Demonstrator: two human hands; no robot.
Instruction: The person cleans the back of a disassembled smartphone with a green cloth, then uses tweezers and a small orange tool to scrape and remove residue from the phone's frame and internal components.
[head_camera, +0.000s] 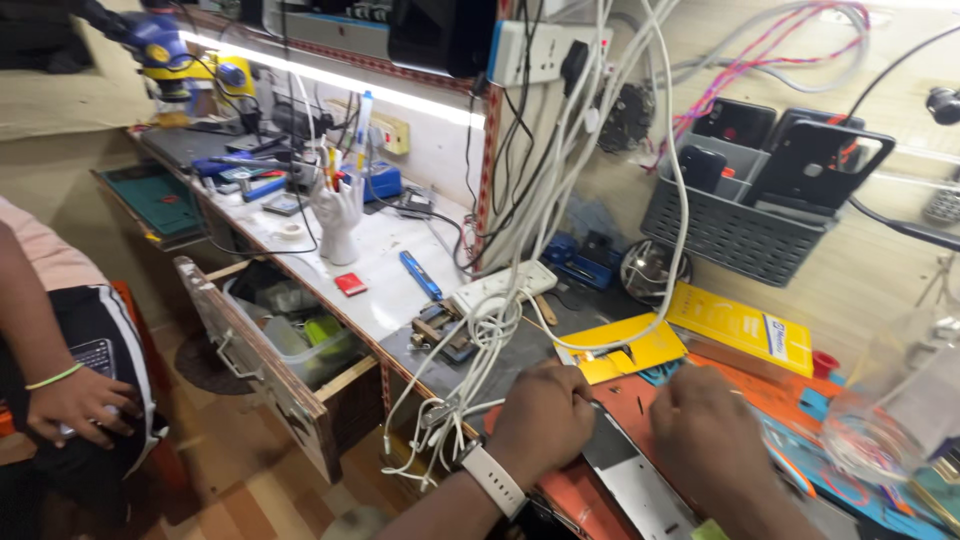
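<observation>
Down at the bench edge, both fists are curled shut: the left hand (545, 415) and right hand (705, 425) pinch a flat silver panel (625, 470) lying on the orange mat (640, 400). White cables (480, 360) dangle just left; yellow cards (625, 348) lie beyond, an open drawer (275, 350) farther left.

Bench front: left hand (545, 415) and right hand (705, 430) sit close together on a metal plate (625, 470); only a narrow gap lies between them. Left of the left hand, hanging white cables (480, 350) block the approach. Beyond the hands, yellow cards (620, 350) and a power strip (500, 287) cover the bench. A clear bag (895, 400) crowds the right side. An open drawer (270, 350) juts into the aisle. White worktop (375, 265) beside a hand-shaped stand (338, 222) offers open surface.
</observation>
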